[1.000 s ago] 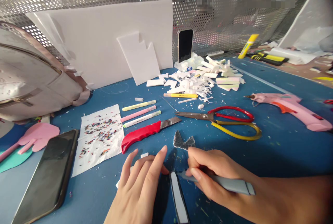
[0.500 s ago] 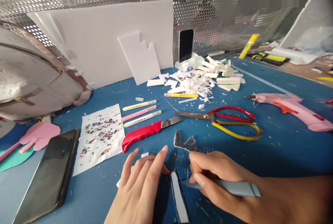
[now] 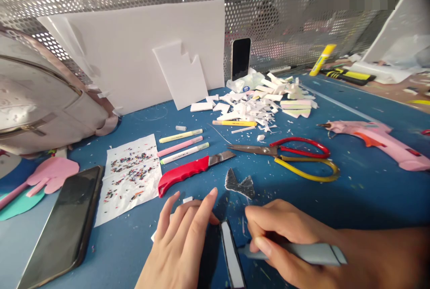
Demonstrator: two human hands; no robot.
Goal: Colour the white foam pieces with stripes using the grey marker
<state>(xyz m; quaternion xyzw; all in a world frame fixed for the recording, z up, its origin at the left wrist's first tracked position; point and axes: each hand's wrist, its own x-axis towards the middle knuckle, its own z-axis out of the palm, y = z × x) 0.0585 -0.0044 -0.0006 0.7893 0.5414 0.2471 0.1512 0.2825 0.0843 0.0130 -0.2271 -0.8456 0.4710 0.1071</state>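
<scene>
My right hand [image 3: 290, 224] grips a grey marker [image 3: 312, 253], its tip against the right edge of a narrow white strip [image 3: 231, 251] with black borders. My left hand [image 3: 181, 242] rests palm down with fingers spread on the left of the strip, its thumb by the strip's far end. Under and beside those fingers, small white pieces [image 3: 187, 200] show in part. Just beyond both hands lies a dark, bow-shaped piece [image 3: 239, 186] with a pale edge. A red-handled knife [image 3: 184, 173] lies past my left fingertips.
Scissors [image 3: 302, 148] with red and yellow handles and a pink glue gun [image 3: 376, 139] lie to the right. White scraps [image 3: 248, 103] are heaped behind. On the left are several slim pens [image 3: 180, 136], a speckled paper sheet [image 3: 131, 177] and a phone [image 3: 62, 230]. White board [image 3: 134, 51] stands at the back.
My right hand and the marker have shifted slightly toward me and to the right, along the strip's edge. My left hand and the strip stay in place.
</scene>
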